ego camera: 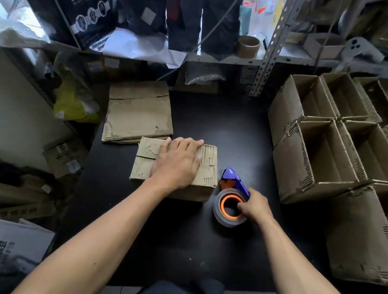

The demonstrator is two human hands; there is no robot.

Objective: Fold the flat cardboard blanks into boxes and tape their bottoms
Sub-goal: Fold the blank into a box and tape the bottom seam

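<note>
Box: box (175, 167) sits mid-frame on the desk (177, 241), flaps folded shut.
Left hand (178, 162): open, palm pressing flaps flat.
Right hand (255, 205): gripping tape dispenser (231, 199) just right of box.
Tip: keep flaps tight together, run tape along the seam.

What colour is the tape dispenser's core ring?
Orange, inside the grey tape roll; clearest in the head view.

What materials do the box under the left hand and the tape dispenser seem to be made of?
The box: brown corrugated cardboard, matte; its worn surface shows ribbed fluting. The tape dispenser: probably hard plastic, purple body with an orange core, smooth and slightly glossy. The roll on it looks like greyish plastic film, though that is uncertain.
</note>
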